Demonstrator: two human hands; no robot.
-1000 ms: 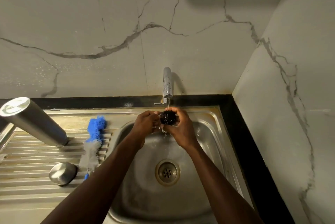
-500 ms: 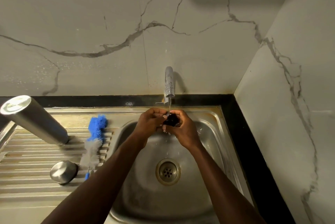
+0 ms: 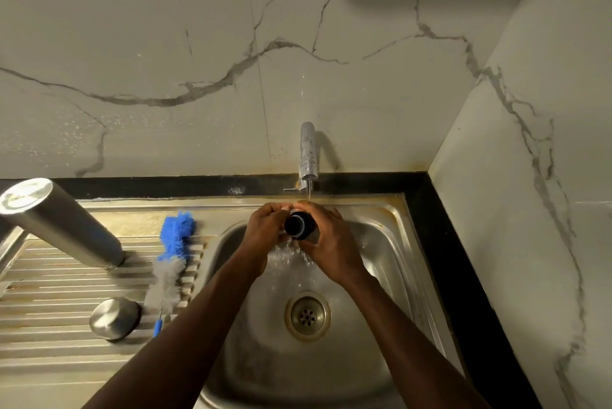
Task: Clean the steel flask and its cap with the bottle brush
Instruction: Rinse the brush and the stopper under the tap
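While water runs, both hands [image 3: 331, 240] now show black cap [image 3: 298, 225] w/ opening up

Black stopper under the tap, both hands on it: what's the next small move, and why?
Probably turn the black round plastic stopper a little in the stream. The left hand and right hand both grip it beneath the chrome tap, water runs off below, and the blue and grey bottle brush lies unused on the ribbed steel drainboard, so rinsing looks unfinished.
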